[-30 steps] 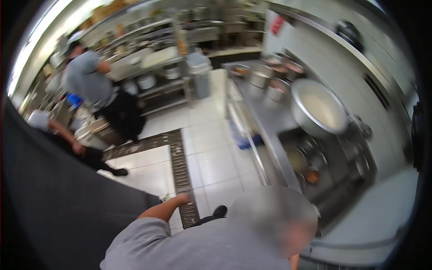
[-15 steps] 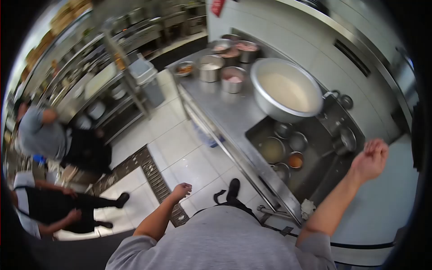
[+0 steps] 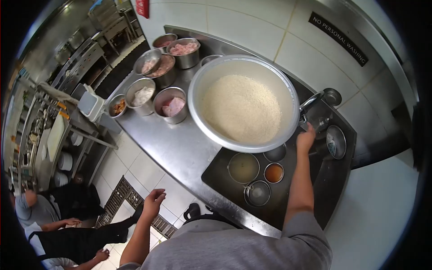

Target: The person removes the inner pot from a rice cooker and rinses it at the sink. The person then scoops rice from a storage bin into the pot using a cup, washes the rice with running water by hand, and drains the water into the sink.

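My right hand [image 3: 305, 138] reaches over the sink to the lower end of a chrome tap [image 3: 311, 101], its fingers closed there beside the bowl's rim; their exact grip is partly hidden. The large metal bowl [image 3: 194, 105] holds a pale, grainy heap that looks like raw rice [image 3: 243, 108]. It stands on the steel counter [image 3: 157, 144] and overhangs the sink [image 3: 288, 211]. My left hand [image 3: 154, 201] hangs in the air off the counter's front edge, fingers loosely apart and holding nothing.
Several steel pots, one holding pink meat [image 3: 173, 106], stand at the counter's left. In the sink sit a pot of cloudy liquid [image 3: 243, 168] and a bowl of orange liquid [image 3: 273, 173]. Two people [image 3: 67, 238] in dark aprons are at lower left. A floor drain [image 3: 119, 195] runs nearby.
My view has turned and come closer to the counter. My right hand has moved from beyond the sink's right side to the tap. My left hand remains raised and free.
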The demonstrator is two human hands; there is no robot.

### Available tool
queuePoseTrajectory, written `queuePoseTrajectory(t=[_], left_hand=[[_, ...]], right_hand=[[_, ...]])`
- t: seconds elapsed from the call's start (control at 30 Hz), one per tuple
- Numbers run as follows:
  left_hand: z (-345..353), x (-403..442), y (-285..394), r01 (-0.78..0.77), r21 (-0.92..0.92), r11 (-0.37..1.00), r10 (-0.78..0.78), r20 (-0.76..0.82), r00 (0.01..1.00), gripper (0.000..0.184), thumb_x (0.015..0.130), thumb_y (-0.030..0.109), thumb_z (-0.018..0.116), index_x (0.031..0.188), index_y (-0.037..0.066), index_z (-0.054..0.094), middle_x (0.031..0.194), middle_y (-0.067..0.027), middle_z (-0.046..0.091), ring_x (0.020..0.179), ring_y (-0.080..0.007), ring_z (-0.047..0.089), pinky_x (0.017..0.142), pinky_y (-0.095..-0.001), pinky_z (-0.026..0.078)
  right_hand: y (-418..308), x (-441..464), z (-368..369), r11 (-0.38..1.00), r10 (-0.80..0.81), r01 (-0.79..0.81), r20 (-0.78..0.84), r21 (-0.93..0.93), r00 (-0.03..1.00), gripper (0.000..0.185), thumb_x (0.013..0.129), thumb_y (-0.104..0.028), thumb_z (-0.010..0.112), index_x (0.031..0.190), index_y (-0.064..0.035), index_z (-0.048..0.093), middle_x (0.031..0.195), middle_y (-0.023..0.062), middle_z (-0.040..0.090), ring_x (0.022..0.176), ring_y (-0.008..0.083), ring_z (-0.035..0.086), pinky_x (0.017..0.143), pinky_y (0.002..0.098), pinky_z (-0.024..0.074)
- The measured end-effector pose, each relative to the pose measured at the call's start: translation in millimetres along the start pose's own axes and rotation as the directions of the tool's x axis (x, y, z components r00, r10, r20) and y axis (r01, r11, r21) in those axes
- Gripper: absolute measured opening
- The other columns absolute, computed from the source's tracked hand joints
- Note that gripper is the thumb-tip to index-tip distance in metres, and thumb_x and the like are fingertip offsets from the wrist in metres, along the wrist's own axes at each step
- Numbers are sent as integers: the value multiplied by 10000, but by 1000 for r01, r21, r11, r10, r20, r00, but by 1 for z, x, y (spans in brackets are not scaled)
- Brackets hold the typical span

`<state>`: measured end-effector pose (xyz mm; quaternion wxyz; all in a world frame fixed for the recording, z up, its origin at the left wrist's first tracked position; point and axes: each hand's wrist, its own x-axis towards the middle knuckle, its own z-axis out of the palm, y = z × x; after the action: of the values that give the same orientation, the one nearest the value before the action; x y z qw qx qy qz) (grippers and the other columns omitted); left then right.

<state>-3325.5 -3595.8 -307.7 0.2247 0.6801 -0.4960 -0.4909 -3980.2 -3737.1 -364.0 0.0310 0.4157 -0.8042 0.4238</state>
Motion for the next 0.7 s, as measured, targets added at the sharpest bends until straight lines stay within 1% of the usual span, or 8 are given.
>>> queuePoseTrajectory(t=[0.03, 0.17, 0.3, 0.37, 0.4, 0.47, 0.57, 0.7], left_hand=[[-2, 7, 1, 44, 2, 999, -44, 35, 998, 266, 899, 158, 609, 1119, 9, 605, 1003, -131, 674, 981, -202, 634, 857, -317, 484], [7, 38, 28, 105, 34, 994, -108, 93, 990, 258, 894, 127, 611, 1117, -3, 596, 982, -123, 673, 960, -182, 636, 848, -298, 487], [13, 68, 41, 69, 110, 992, -83, 121, 989, 273, 897, 153, 618, 1121, -1, 595, 993, -116, 674, 957, -175, 633, 850, -302, 483], [20, 78, 55, 22, 113, 993, -40, 159, 986, 283, 899, 171, 622, 1122, -1, 595, 1006, -114, 675, 965, -177, 631, 853, -308, 482], [23, 81, 62, 21, 113, 993, -41, 168, 985, 283, 899, 171, 622, 1122, -1, 595, 1006, -114, 675, 965, -177, 631, 853, -308, 482], [33, 84, 90, 6, 233, 972, -56, 206, 977, 243, 915, 89, 582, 1126, -30, 573, 1017, -107, 655, 959, -175, 615, 863, -297, 479], [49, 101, 98, -54, 118, 992, 17, 295, 955, 239, 919, 115, 587, 1128, 0, 593, 1017, -102, 665, 971, -170, 617, 863, -298, 476], [61, 124, 169, -350, 108, 930, 293, 355, 888, 224, 872, 75, 627, 1089, 19, 622, 1027, -87, 668, 953, -156, 619, 844, -292, 472]], right_hand=[[13, 5, 9, 898, -189, 182, 24, -399, 982, 594, 790, 13, 529, 1370, -59, 423, 1451, 116, 373, 1340, 317, 335, 1108, 464, 252], [47, 10, 35, 541, 40, 436, 540, -719, 841, 677, 862, -173, 520, 1481, -110, 252, 1578, 60, -26, 1453, 251, 1, 1123, 580, 120], [32, 13, 42, 548, 85, 426, 555, -720, 827, 593, 881, -197, 537, 1436, -96, 356, 1543, 106, 197, 1422, 299, 185, 1107, 555, 206], [38, 23, 44, 993, 95, -72, 272, -93, 958, 460, 894, -156, 560, 1333, -43, 483, 1311, 173, 519, 1181, 320, 531, 951, 474, 440], [43, 24, 35, 992, 101, -76, 269, -102, 958, 460, 894, -156, 560, 1333, -43, 483, 1311, 173, 519, 1181, 320, 531, 951, 474, 440], [-19, 30, -21, 685, 518, -545, 203, 484, 831, 336, 896, -67, 536, 1223, 9, 552, 996, 154, 659, 774, 236, 657, 666, 325, 523], [-124, 51, -49, 455, 457, -423, 202, 783, 866, 285, 878, -4, 503, 1147, 33, 589, 909, 129, 662, 639, 127, 599, 550, 241, 467], [-161, 107, 7, 698, 333, -382, 198, 606, 922, 265, 841, 16, 459, 998, 26, 673, 735, 76, 636, 566, 112, 558, 491, 243, 441]])
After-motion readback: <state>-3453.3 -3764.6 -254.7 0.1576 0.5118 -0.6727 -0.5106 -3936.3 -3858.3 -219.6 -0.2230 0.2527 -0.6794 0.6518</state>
